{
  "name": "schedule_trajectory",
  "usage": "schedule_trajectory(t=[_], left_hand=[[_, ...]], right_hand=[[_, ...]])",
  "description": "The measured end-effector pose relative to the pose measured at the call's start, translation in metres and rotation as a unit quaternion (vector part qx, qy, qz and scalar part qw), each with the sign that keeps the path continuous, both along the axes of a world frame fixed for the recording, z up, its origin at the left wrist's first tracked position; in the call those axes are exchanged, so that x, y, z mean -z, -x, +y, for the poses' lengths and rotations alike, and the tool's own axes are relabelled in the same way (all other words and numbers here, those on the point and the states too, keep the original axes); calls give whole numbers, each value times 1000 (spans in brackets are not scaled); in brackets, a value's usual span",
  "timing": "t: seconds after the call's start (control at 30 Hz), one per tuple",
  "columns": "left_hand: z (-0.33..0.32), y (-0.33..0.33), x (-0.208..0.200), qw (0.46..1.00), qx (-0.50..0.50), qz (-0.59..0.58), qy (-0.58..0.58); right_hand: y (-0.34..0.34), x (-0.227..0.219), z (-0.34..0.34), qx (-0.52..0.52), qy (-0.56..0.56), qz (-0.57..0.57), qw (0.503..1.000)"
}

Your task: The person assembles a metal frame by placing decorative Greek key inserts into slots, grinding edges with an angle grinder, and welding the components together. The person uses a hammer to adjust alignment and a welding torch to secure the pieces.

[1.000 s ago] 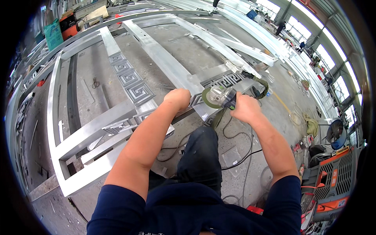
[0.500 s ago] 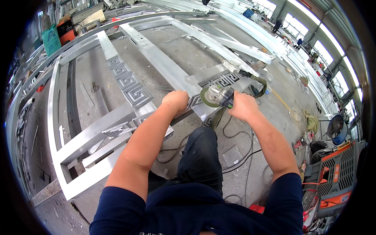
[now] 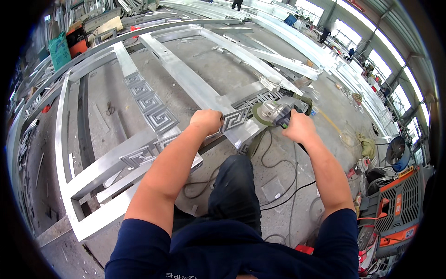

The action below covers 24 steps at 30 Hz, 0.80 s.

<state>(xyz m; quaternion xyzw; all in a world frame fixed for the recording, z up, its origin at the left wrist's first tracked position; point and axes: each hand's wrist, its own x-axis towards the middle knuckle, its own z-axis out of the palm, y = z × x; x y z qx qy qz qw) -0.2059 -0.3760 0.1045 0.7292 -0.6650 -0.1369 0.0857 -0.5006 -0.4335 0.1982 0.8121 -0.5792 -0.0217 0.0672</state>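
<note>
My right hand point(image 3: 299, 126) is wrapped round the handle of an angle grinder point(image 3: 274, 112) with a grey-silver head. The grinder's round green disc point(image 3: 261, 114) faces left, just beyond the end of a short grey fretwork strip point(image 3: 234, 120). I cannot tell whether disc and strip touch. My left hand point(image 3: 207, 122) is closed on the other end of that strip, over the silver metal frame point(image 3: 174, 70). Another fretwork panel point(image 3: 151, 103), with square spirals, lies along a frame bar to the left.
Cables point(image 3: 278, 162) run across the concrete floor near my knee. An orange-and-grey machine point(image 3: 397, 211) stands at the lower right, below a round fan point(image 3: 397, 151). Long silver profiles point(image 3: 297, 39) lie at the back. Far off, a person point(image 3: 325, 35) stands in dark clothes.
My right hand and the grinder have shifted right, away from my left hand. More of the fretwork strip shows between them. My left hand has barely moved.
</note>
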Motion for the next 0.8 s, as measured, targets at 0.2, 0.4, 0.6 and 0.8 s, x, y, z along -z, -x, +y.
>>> schedule_trajectory(t=[0.2,0.4,0.6,0.8], left_hand=[[-20,9,15,999,26,-33,9],[-18,10,18,998,33,-29,33],[-17,10,19,998,37,-32,42],[-17,10,18,998,35,-29,34]], right_hand=[[-5,-4,1,-7,-6,-2,1000],[-20,10,-3,-44,-2,3,999],[-33,17,-9,-55,-8,8,998],[-26,18,-20,-26,-2,13,1000]])
